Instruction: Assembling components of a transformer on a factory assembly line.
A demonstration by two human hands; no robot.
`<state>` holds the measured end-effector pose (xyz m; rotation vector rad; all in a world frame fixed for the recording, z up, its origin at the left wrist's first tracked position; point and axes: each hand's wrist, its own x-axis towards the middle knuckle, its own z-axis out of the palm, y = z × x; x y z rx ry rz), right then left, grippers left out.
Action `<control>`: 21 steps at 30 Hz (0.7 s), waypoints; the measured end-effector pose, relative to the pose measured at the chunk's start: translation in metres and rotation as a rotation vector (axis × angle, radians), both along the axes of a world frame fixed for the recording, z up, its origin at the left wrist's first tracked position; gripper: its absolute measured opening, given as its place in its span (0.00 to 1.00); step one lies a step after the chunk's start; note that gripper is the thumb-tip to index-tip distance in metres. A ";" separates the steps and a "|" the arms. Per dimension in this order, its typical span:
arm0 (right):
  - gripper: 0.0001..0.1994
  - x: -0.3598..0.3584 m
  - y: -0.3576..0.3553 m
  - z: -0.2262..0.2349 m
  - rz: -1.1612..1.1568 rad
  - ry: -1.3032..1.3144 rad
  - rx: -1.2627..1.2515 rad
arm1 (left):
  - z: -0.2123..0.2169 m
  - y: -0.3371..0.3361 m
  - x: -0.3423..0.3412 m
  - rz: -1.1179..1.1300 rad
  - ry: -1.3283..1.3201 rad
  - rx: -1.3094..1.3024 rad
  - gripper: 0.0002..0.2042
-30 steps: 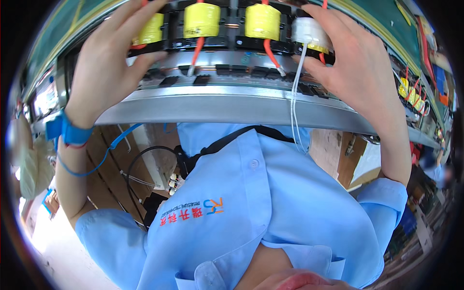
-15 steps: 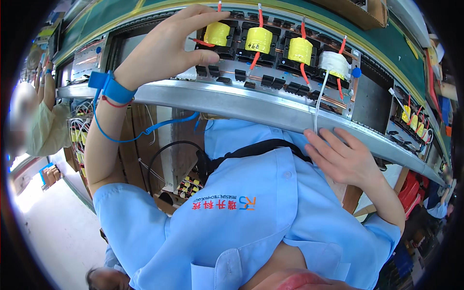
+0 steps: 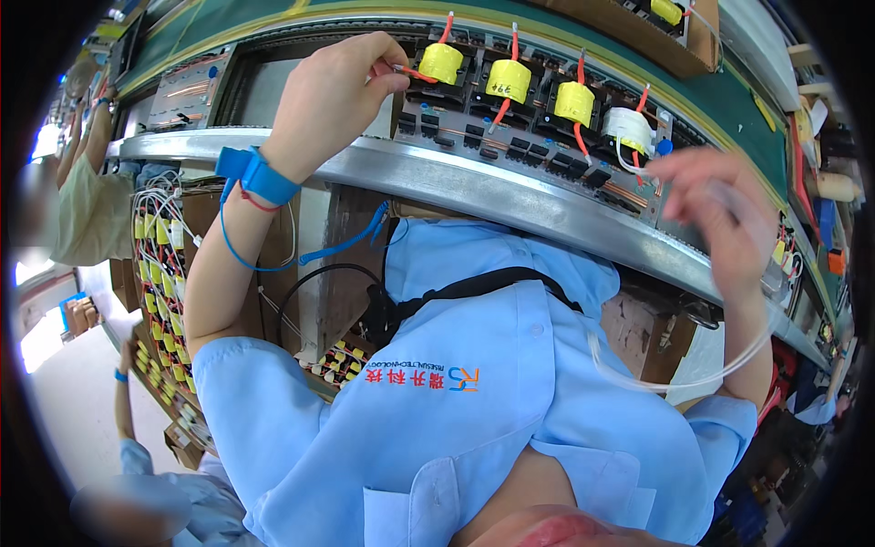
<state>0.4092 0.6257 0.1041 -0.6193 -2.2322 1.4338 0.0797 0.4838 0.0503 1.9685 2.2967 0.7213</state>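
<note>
- Your right hand (image 3: 729,214) is smearing into motion blur, so you cannot tell whether its fingers are gripping or loose; a thin clear tube (image 3: 693,374) is looping down from it toward your right sleeve, and where its upper end goes is hard to make out.
- Your left hand (image 3: 333,100) is reaching up to the fixture, its fingers (image 3: 387,77) pinching the orange lead (image 3: 412,71) at the left side of the first yellow coil (image 3: 441,62).
- Four wound coils are sitting in a row in black holders on the grey fixture tray (image 3: 510,196): three wrapped in yellow and one in white (image 3: 627,128) (the white one is nearest your blurred right hand).
- A fifth yellow coil (image 3: 665,11) is being cut off by the top edge, inside a brown box.
- A blue wrist strap (image 3: 257,175) is circling your left wrist, with its blue coiled cord (image 3: 342,248) trailing under the tray rim.
- Your light blue shirt (image 3: 474,410) is filling the lower middle and hiding whatever lies below the tray.
- Another person (image 3: 87,191) at the far left is blurred and partly cut off.
</note>
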 end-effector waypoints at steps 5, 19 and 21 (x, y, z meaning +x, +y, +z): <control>0.13 -0.032 0.060 0.018 -0.101 0.278 -0.199 | 0.005 0.003 0.003 -0.108 0.458 0.067 0.04; 0.13 -0.161 0.035 -0.016 0.329 -0.379 0.986 | 0.051 0.017 0.006 -0.706 1.181 0.182 0.12; 0.14 -0.162 0.029 -0.020 0.467 -0.445 1.210 | 0.057 0.025 0.002 -0.720 0.972 0.086 0.09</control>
